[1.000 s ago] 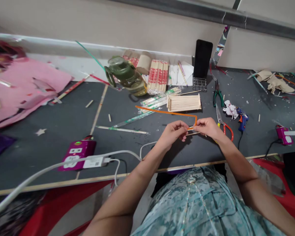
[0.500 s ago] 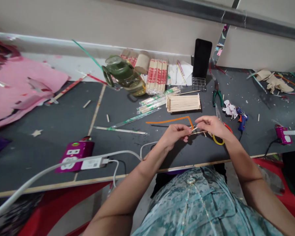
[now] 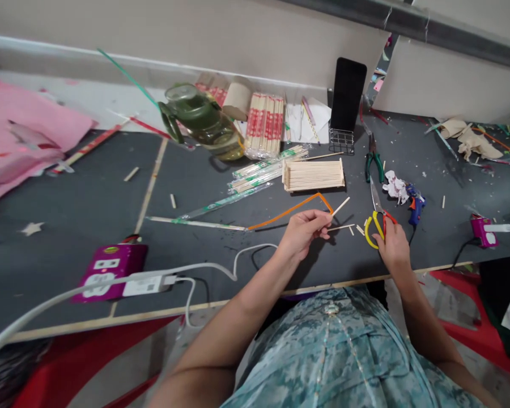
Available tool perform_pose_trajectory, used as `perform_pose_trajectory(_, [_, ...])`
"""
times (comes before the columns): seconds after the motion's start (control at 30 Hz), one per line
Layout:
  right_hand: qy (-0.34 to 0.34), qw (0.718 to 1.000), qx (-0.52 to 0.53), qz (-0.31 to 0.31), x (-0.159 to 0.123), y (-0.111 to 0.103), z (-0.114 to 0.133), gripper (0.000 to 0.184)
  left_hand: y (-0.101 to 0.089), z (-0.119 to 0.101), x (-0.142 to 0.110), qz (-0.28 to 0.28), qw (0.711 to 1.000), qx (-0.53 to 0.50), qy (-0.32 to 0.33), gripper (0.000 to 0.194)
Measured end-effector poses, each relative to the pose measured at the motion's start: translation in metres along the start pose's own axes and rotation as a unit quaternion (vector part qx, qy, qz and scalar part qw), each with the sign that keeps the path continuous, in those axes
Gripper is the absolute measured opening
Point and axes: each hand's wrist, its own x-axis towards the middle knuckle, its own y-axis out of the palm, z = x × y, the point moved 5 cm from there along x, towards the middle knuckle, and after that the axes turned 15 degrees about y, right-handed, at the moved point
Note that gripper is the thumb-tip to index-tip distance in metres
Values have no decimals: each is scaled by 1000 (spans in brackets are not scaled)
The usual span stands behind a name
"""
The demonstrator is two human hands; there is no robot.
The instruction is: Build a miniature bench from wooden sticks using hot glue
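Note:
My left hand (image 3: 306, 231) is closed in a pinch on a short wooden stick (image 3: 341, 206), which points up and to the right. A bent orange strip (image 3: 289, 211) runs up to the same fingertips; whether they also grip it I cannot tell. Another thin stick (image 3: 343, 227) lies under those fingers, with several small cut stick pieces (image 3: 359, 230) beside it. My right hand (image 3: 393, 246) is closed around the red and yellow handles of the scissors (image 3: 376, 199), which lie on the table with blades pointing away. A small rack built of sticks (image 3: 313, 175) stands behind my left hand.
Green-handled pliers (image 3: 373, 161), crumpled white paper (image 3: 395, 187) and a blue glue gun (image 3: 416, 208) lie right of the scissors. Wrapped chopsticks (image 3: 264, 124), a green jug (image 3: 204, 122) and a phone (image 3: 348, 93) stand behind. A white cable (image 3: 212, 263) crosses past a purple power socket (image 3: 110, 269).
My right hand has left the stick and moved right and down onto the scissors' handles. My left hand keeps the stick, now tilted up. The orange strip has shifted and its long arm slants more.

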Motion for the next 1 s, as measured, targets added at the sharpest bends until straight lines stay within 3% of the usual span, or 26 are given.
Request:
perform_pose_trajectory(0.17, [55, 996, 67, -10, 15, -7, -7, 59, 3, -3, -1, -2, 1000, -3, 0, 33])
perform_pose_trajectory(0.27, [115, 976, 183, 3, 14, -19, -18, 59, 3, -4, -2, -4, 1000, -8, 2, 31])
perform_pose_trajectory(0.33, [154, 937, 310, 41, 7, -28, -25, 60, 5, -5, -2, -4, 1000, -11, 2, 31])
perform_pose_trajectory(0.43, [192, 834, 490, 162, -12, -36, -25, 66, 8, -8, -3, 0, 1000, -10, 8, 30])
perform_pose_trajectory(0.53, [193, 761, 534, 315, -38, -41, -11, 84, 12, -13, -4, 13, 1000, -1, 17, 29])
perform_pose_trajectory(0.6, [181, 762, 503, 366, -52, -43, -3, 85, 15, -17, -4, 24, 1000, 5, 20, 28])
perform_pose_trajectory(0.73, [122, 805, 469, 343, -58, -42, 5, 63, 17, -24, -3, 33, 999, 11, 26, 27])
perform_pose_trajectory(0.87, [108, 772, 484, 397, -63, -33, 14, 61, 18, -27, -3, 37, 999, 11, 12, 28])
perform_pose_trajectory(1.0, [100, 749, 470, 456, -71, -37, 36, 46, 20, -29, -7, 42, 999, 19, 9, 27])
